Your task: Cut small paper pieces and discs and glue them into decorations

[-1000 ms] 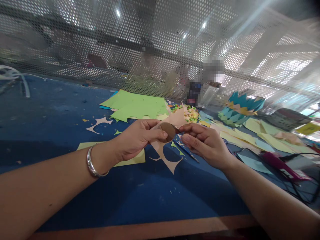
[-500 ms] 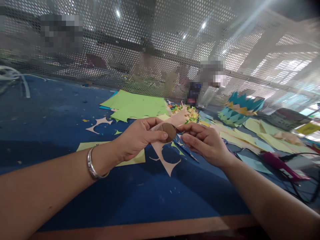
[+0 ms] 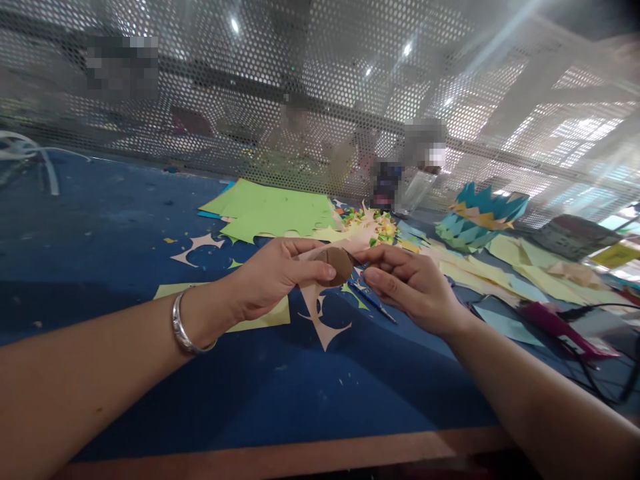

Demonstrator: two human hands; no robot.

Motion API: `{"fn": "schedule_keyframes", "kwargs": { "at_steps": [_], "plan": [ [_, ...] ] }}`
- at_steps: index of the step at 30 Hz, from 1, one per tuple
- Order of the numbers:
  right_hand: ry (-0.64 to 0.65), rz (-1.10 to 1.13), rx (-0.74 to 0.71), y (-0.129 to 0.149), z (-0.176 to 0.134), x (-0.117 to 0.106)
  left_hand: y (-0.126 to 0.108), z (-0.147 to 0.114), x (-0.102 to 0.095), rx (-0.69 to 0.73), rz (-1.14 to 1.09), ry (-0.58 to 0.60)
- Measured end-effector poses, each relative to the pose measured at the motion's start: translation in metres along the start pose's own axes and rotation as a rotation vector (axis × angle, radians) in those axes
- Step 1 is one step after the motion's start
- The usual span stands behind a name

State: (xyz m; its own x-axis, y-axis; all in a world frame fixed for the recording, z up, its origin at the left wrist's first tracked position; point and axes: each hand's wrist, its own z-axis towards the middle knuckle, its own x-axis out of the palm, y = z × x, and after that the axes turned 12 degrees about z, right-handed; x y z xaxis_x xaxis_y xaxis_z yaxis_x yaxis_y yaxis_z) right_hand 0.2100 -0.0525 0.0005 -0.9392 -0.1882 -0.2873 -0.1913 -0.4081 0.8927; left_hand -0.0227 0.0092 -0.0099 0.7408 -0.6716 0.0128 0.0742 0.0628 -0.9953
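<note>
My left hand [image 3: 273, 277] is closed, its thumb pressing a round brown cardboard disc [image 3: 340, 267] against a sheet of pale pink paper [image 3: 313, 303]. Curved cut-outs run along the part of that sheet hanging below the disc. At the disc's right edge, my right hand [image 3: 407, 283] pinches a thin, dark, blade-like strip [image 3: 356, 259]. The strip's tip meets the paper's edge; its exact kind is too small to tell. Under my hands, a blue pen-like tool [image 3: 373, 303] and green paper scraps [image 3: 356, 297] lie on the blue table [image 3: 240, 413].
Green paper sheets [image 3: 285, 207] lie beyond my left hand, beside a heap of small folded paper pieces [image 3: 385, 228]. A teal folded-paper basket [image 3: 480, 213] stands at the back right. Nearer are a magenta power strip [image 3: 565, 330] and cables. A perforated screen [image 3: 225, 100] closes the back.
The hanging pink sheet has swung slightly left, and a scrap shows through its cut-out. Both hands keep nearly the same place and grip.
</note>
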Motion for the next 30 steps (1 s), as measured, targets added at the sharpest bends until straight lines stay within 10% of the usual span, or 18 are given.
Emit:
{"fn": "schedule_keyframes", "kwargs": {
  "at_steps": [30],
  "plan": [
    [0.079,-0.088,-0.079,0.0039,0.0014,-0.0021,-0.0085,-0.0056,-0.0020,0.002,0.299,0.098]
  ]
}}
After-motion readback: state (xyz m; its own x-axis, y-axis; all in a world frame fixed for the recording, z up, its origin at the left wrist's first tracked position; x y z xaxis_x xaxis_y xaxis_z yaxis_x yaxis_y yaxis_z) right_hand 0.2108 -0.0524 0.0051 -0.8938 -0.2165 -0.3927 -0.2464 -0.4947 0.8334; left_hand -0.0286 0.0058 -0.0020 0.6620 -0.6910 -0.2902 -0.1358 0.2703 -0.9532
